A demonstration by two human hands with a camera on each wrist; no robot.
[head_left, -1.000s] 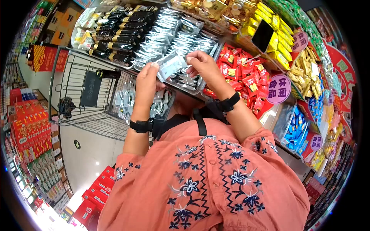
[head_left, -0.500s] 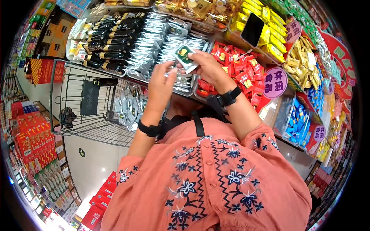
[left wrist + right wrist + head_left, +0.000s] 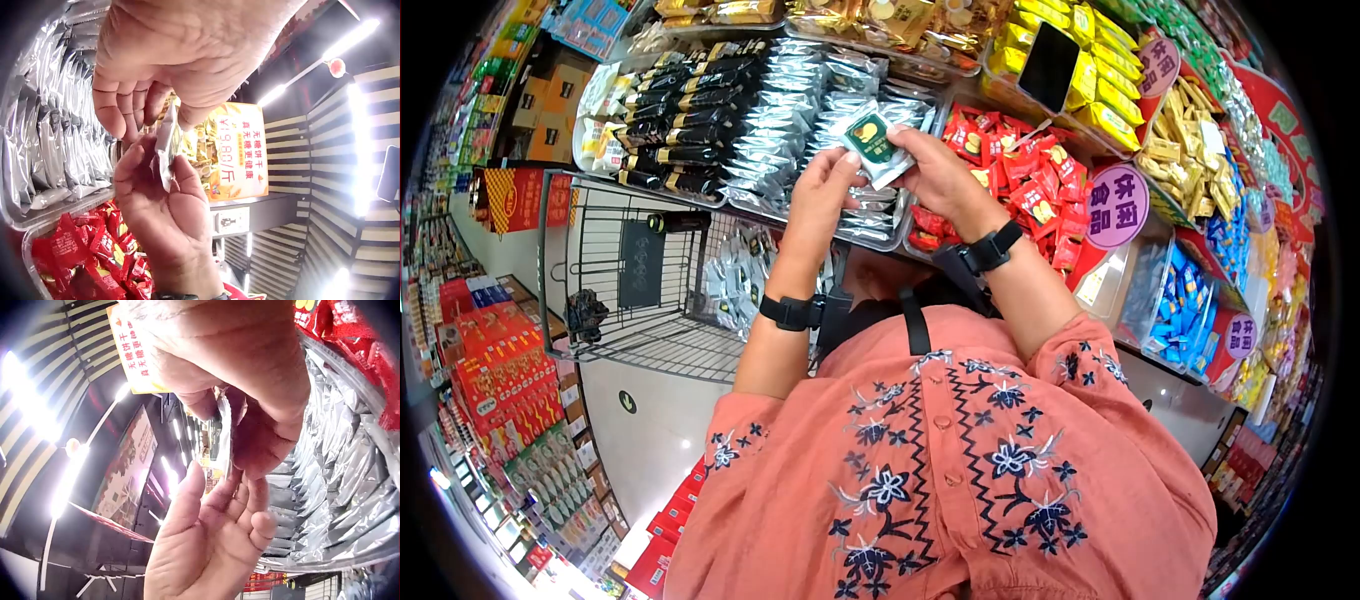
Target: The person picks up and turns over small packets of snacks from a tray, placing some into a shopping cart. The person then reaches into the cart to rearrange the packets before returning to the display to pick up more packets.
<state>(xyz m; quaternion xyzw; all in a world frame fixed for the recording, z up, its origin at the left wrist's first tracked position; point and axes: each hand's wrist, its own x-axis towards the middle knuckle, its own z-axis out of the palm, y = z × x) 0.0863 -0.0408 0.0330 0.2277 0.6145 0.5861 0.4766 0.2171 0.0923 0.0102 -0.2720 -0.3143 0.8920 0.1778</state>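
Note:
A small silver snack packet (image 3: 868, 138) with a green front and a yellow picture is held up over the tray of silver packets. My right hand (image 3: 940, 178) pinches its right side, thumb on the front. At the lower left edge, the thumb of my left hand (image 3: 818, 190) lies on the packet with the fingers behind it. Seen edge-on in the left wrist view, the packet (image 3: 165, 147) stands between both hands' fingertips. Below the hands, rows of silver packets (image 3: 780, 120) fill the tray.
A wire shopping cart (image 3: 642, 262) stands at the left, with loose silver packets (image 3: 735, 270) inside. Right of the tray are red packets (image 3: 1040, 195) and a purple sign (image 3: 1118, 203). A black phone (image 3: 1048, 67) rests on yellow packets (image 3: 1110, 125). Black-and-gold packets (image 3: 690, 120) lie at the left.
The packet passed from mainly the left hand to the right and turned from its pale back to its green front. The left hand came away, then returned to its edge.

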